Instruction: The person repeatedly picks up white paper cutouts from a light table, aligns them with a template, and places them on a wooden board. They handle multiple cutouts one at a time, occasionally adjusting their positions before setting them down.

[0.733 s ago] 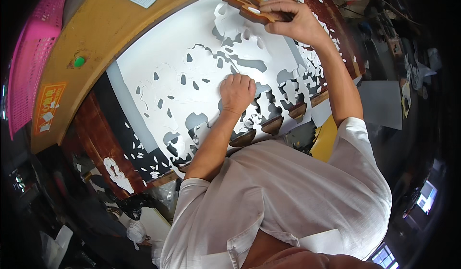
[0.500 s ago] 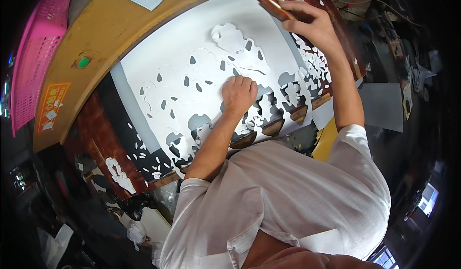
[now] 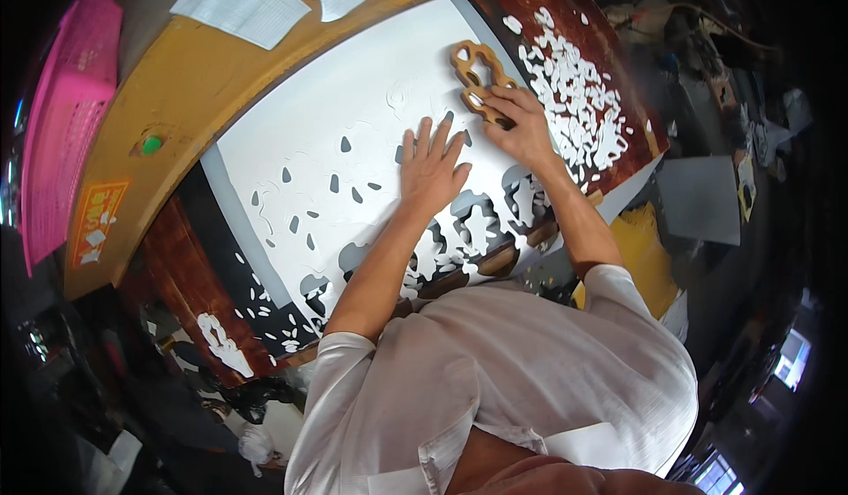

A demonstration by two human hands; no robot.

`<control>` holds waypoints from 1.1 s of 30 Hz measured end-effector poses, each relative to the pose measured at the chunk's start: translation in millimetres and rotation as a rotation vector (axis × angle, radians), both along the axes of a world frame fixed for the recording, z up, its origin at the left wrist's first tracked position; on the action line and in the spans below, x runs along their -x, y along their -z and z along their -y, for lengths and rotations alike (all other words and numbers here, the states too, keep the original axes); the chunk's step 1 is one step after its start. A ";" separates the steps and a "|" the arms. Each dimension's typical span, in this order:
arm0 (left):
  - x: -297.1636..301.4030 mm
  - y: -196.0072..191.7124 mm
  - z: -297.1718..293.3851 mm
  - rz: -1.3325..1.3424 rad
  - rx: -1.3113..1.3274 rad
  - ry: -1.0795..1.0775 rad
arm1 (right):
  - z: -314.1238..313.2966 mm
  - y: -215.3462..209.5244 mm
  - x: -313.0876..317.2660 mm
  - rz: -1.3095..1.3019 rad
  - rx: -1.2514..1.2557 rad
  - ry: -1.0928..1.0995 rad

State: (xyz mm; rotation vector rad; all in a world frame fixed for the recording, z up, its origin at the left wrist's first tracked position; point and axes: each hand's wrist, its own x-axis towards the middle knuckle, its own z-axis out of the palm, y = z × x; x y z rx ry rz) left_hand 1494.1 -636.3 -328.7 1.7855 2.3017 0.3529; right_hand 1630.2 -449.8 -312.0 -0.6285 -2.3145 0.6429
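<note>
A large white sheet lies across the work surface, with several dark holes in its middle and cut-out gaps along its near edge. My left hand rests flat on it, fingers stretched and a little spread, holding nothing. Just right of it, my right hand grips the near end of a wooden cutting die, a wavy tan frame with open spaces. The die is over the sheet's right part; I cannot tell whether it touches. Faint outlines mark the sheet around both hands.
Many small white offcuts are heaped on the red-brown board at the right. More scraps lie at the near left. A yellow curved machine beam with a green button borders the far left, beside a pink basket.
My right hand has brought the die from the far right edge nearer, over the sheet. My left hand has gone from curled to flat. The loose cut piece has left the sheet's middle.
</note>
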 end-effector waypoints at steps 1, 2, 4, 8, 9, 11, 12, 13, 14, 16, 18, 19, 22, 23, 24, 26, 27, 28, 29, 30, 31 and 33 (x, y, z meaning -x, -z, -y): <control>0.8 4.0 1.7 -0.006 -0.060 0.006 | 3.9 6.2 3.2 0.018 -0.017 0.006; -0.1 7.3 2.6 -0.032 -0.149 -0.004 | 4.6 10.7 6.6 0.017 -0.032 0.018; -1.1 10.3 4.9 -0.033 -0.207 -0.006 | 10.3 17.9 10.1 0.078 -0.082 0.063; -2.6 6.0 0.4 -0.035 -0.209 -0.009 | 12.8 21.6 10.0 0.081 -0.099 0.081; -2.9 4.6 -1.1 -0.036 -0.226 -0.009 | 12.5 20.7 10.0 0.072 -0.117 0.088; -3.7 2.7 -1.0 -0.044 -0.249 -0.010 | 10.6 15.7 8.1 0.110 -0.139 0.056; -4.2 2.6 -0.2 -0.050 -0.254 -0.008 | 9.4 12.0 5.7 0.117 -0.147 0.050; -4.3 3.1 0.6 -0.068 -0.276 0.004 | 8.6 8.3 2.6 0.095 -0.126 0.060; -4.3 4.0 0.8 -0.058 -0.265 -0.006 | 8.7 4.5 -1.7 0.068 -0.109 0.077; -2.8 5.0 0.0 -0.064 -0.286 0.017 | 7.0 -2.6 -17.0 0.013 -0.004 0.173; -1.2 2.6 -1.9 -0.058 -0.444 0.062 | 12.8 -6.2 -43.7 -0.050 0.189 0.306; -1.3 -0.9 -2.3 -0.062 -0.414 0.073 | 14.6 -6.0 -56.7 -0.119 0.228 0.364; -12.3 -18.9 9.5 -0.055 -0.441 0.128 | 28.1 3.2 -99.3 -0.190 0.327 0.402; -19.6 -26.4 18.2 -0.047 -0.412 0.106 | 35.0 7.8 -109.6 -0.268 0.352 0.413; -30.5 -34.0 31.6 -0.016 -0.426 0.092 | 39.0 12.6 -119.4 -0.317 0.339 0.413; -63.1 -45.3 71.8 0.066 -0.415 -0.012 | 50.3 22.4 -135.7 -0.404 0.318 0.364; -79.0 -47.4 89.6 0.092 -0.378 -0.045 | 53.3 26.9 -139.9 -0.415 0.298 0.331; -95.0 -46.5 107.7 0.128 -0.391 -0.083 | 57.3 29.6 -142.8 -0.378 0.364 0.273; -112.5 -41.6 124.1 0.143 -0.345 -0.152 | 60.8 30.2 -145.0 -0.363 0.399 0.216; -128.2 -34.7 136.4 0.134 -0.346 -0.158 | 63.7 28.7 -147.4 -0.359 0.411 0.157; -142.3 -25.7 145.2 0.127 -0.353 -0.174 | 66.5 23.8 -147.5 -0.331 0.394 0.110; -164.1 -5.6 154.8 0.165 -0.412 -0.187 | 72.6 6.7 -149.3 -0.336 0.423 0.036</control>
